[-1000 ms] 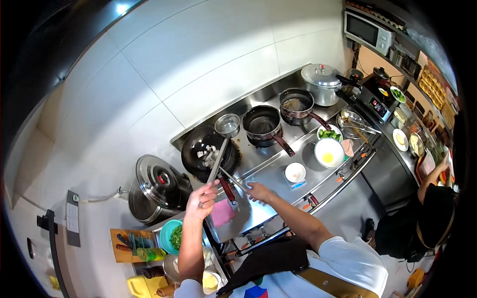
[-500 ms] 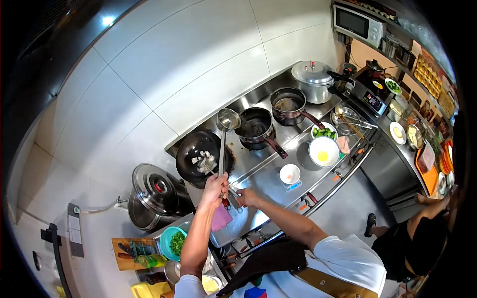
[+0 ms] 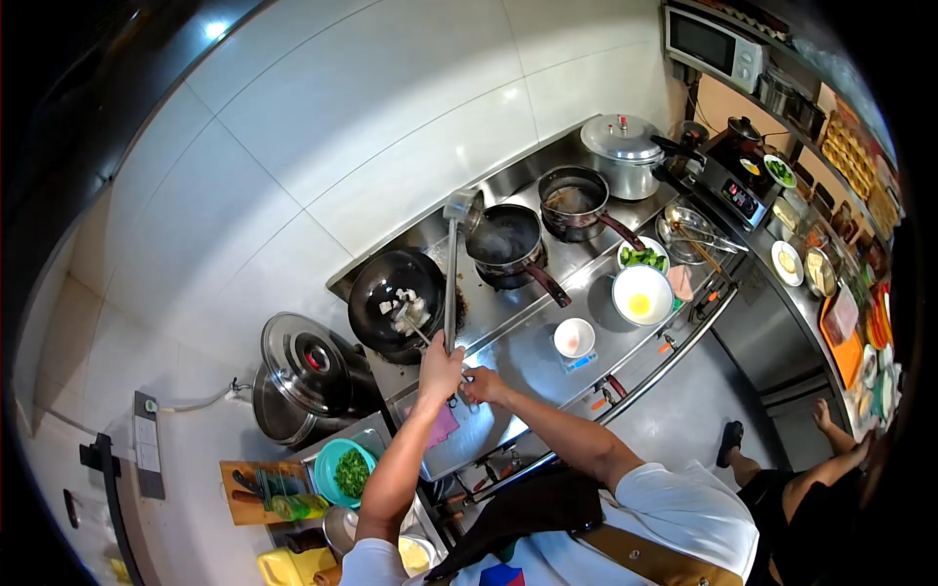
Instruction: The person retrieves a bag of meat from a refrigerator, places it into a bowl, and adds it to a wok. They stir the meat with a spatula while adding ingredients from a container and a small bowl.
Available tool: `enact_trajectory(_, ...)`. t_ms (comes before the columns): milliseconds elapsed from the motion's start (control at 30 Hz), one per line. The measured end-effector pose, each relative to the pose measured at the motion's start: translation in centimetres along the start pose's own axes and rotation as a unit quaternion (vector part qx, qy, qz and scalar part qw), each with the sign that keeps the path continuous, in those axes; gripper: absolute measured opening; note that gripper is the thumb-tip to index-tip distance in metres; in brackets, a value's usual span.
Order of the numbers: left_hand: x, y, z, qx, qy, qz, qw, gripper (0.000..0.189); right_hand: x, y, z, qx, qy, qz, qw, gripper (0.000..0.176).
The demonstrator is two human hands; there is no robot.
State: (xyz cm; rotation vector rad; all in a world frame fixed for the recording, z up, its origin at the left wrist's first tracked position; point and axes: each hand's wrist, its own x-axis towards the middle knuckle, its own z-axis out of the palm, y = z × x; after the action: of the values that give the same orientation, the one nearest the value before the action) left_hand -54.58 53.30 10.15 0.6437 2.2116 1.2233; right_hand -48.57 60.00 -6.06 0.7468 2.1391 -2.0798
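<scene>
My left hand (image 3: 442, 369) is closed around the long handle of a metal ladle (image 3: 463, 207). The ladle's bowl is turned on its side beside the far left rim of a dark saucepan (image 3: 506, 234). My right hand (image 3: 481, 386) grips the handle of a spatula (image 3: 414, 314), whose shaft passes behind my left hand. The spatula's blade lies inside a black wok (image 3: 366, 308), among white chunks (image 3: 399, 301). Whether liquid is in the ladle cannot be seen.
A second saucepan (image 3: 574, 198) and a pressure cooker (image 3: 622, 146) stand farther right. On the steel counter are a bowl with egg yolk (image 3: 643, 296), a small white bowl (image 3: 574, 338) and chopped greens (image 3: 643, 257). A lidded pot (image 3: 283, 400) stands left. Another person's leg (image 3: 747, 466) shows at right.
The ladle has swung from facing up to lying on its side, and its bowl has moved slightly up and right. My left hand has shifted right. The spatula stays in the wok.
</scene>
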Motion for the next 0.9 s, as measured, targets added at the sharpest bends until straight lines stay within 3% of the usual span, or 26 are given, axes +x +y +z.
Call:
enact_trajectory(67, 0.8, -3.3, 0.3, 0.200, 0.133, 0.243, 0.940, 0.039, 0.5, 0.2, 0.2, -0.036, 0.008, -0.013, 0.999, 0.040)
enact_trajectory(100, -0.9, -0.8, -0.2, 0.192, 0.095, 0.128, 0.968, 0.047, 0.7, 0.2, 0.2, -0.070, 0.018, -0.026, 0.997, 0.043)
enact_trajectory(200, -2.5, 0.5, -0.8, 0.248, 0.089, 0.078, 0.962, 0.044, 1.3, -0.1, 0.4, -0.094, 0.019, -0.007, 0.995, 0.045)
enact_trajectory(267, -1.7, -2.8, -1.0, 0.257, 0.113, 0.111, 0.953, 0.047, 1.2, -1.1, 0.3, -0.089, 0.003, 0.006, 0.996, 0.044)
enact_trajectory(333, -2.1, -4.0, -2.0, 0.068, 0.115, 0.198, 0.971, 0.050, 2.2, -0.2, 0.4, -0.008, 0.009, -0.008, 1.000, 0.052)
enact_trajectory(367, -3.3, -3.6, -2.4, -0.059, 0.072, 0.156, 0.983, 0.045, 3.2, 0.6, 0.8, 0.000, 0.016, -0.022, 1.000, 0.056)
enact_trajectory(400, -5.3, -2.7, -3.4, -0.063, 0.090, 0.149, 0.983, 0.045, 3.5, 0.5, 0.9, -0.011, 0.000, -0.023, 1.000, 0.056)
enact_trajectory(467, -8.2, -1.9, -5.3, -0.227, 0.097, 0.036, 0.968, 0.041, 4.8, -0.9, 1.0, -0.049, -0.026, -0.015, 0.998, 0.057)
enact_trajectory(600, -11.7, -5.7, -8.4, -0.297, 0.271, 0.028, 0.915, 0.050, 6.5, -1.8, 1.1, -0.225, 0.015, -0.039, 0.973, 0.047)
enact_trajectory(667, -13.0, -7.4, -10.4, -0.264, 0.343, 0.048, 0.900, 0.051, 10.3, 1.3, 0.4, -0.418, 0.107, -0.167, 0.887, 0.038)
enact_trajectory(733, -13.7, -9.2, -12.3, -0.246, 0.434, 0.022, 0.866, 0.041, 8.1, -3.3, -2.0, -0.437, 0.024, -0.094, 0.894, 0.038)
enact_trajectory(800, -14.2, -11.2, -13.8, -0.234, 0.472, -0.002, 0.850, 0.031, 5.5, -7.6, -4.8, -0.424, -0.018, -0.133, 0.896, 0.031)
enact_trajectory(900, -12.6, -18.0, -14.7, -0.235, 0.531, -0.034, 0.814, 0.025, 1.7, -13.1, -8.6, -0.555, -0.051, -0.184, 0.810, 0.026)
